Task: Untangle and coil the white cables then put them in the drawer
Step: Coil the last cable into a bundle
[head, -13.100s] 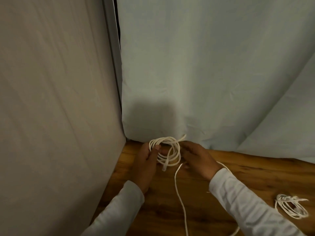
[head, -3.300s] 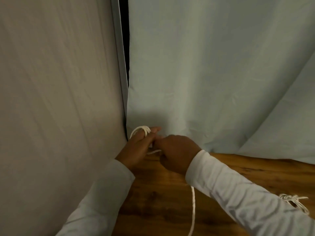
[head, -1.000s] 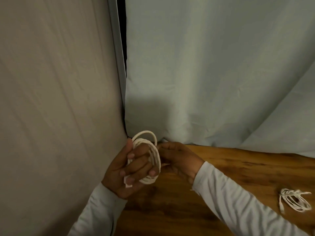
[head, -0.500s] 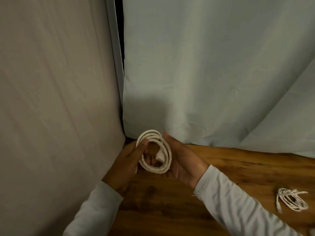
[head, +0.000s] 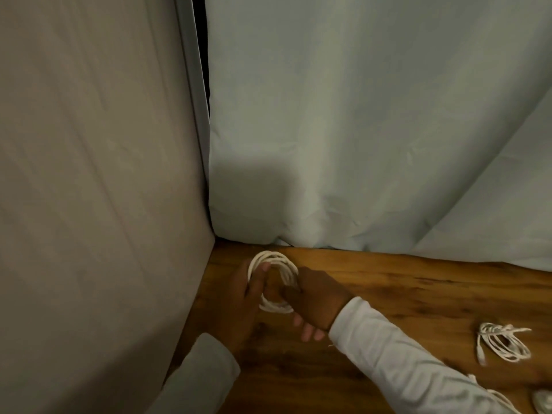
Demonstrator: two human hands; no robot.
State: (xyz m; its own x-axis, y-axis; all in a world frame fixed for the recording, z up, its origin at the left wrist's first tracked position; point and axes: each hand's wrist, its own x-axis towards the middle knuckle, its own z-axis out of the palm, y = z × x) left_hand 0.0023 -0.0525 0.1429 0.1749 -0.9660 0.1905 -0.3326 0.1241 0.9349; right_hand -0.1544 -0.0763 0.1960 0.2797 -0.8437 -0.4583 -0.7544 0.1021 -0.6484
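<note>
Your left hand (head: 239, 303) and right hand (head: 319, 300) both grip the coiled white cable (head: 276, 307), fingers curled round it, at the tabletop's (head: 403, 294) back-left corner.

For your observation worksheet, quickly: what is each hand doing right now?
Left hand: holds the left side of the coiled white cable.
Right hand: grips the right side of the same coil.

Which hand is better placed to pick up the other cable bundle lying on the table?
Likely right. The loose cable bundle lies on the right hand's side; the left hand holds the coiled cable at the far-left corner.
</note>
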